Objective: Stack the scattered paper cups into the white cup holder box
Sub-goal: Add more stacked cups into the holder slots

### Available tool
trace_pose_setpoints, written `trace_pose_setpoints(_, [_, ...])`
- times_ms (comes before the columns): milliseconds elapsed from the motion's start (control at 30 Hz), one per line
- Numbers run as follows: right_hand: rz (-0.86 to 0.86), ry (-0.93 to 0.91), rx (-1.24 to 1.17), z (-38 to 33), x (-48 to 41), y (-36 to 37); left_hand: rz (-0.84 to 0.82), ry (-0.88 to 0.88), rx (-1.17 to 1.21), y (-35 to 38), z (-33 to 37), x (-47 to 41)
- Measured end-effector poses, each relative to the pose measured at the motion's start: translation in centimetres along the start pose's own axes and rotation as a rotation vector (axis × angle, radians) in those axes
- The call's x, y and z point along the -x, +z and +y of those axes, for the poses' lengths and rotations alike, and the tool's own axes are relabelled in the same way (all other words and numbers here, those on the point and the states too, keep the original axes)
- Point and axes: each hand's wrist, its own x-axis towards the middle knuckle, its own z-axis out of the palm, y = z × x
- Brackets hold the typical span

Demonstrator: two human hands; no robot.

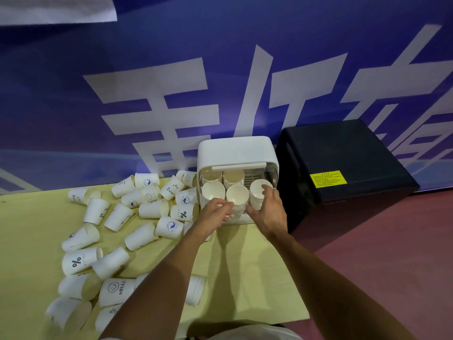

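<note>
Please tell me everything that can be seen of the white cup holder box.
The white cup holder box looks like smooth plastic with rounded corners and a closed top. It stands upright at the far edge of the yellow tablecloth, before the blue wall, a black box close on its right. Its front is open under a white bar. Inside stand cup stacks, mouths up: three in front, more behind. The left hand holds the middle stack; the right hand grips the right stack.
</note>
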Motion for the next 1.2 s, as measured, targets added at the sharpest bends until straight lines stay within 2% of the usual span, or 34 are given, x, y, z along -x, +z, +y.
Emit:
trace_pose_setpoints(367, [-0.114, -0.118, -0.012, -5.5, 4.4, 6.7, 0.065, -0.049, 0.040, -8.3, -5.7, 3.2])
trace_pose_setpoints(767, [-0.262, -0.220, 0.023, -9.1, 8.1, 13.3, 0.144, -0.089, -0.035, -15.1, -12.6, 5.5])
trace_pose_setpoints(1200, [-0.474, -0.392, 0.062, -16.7, 10.7, 20.5, 0.376, -0.165, 0.111, -23.0, -19.4, 9.9])
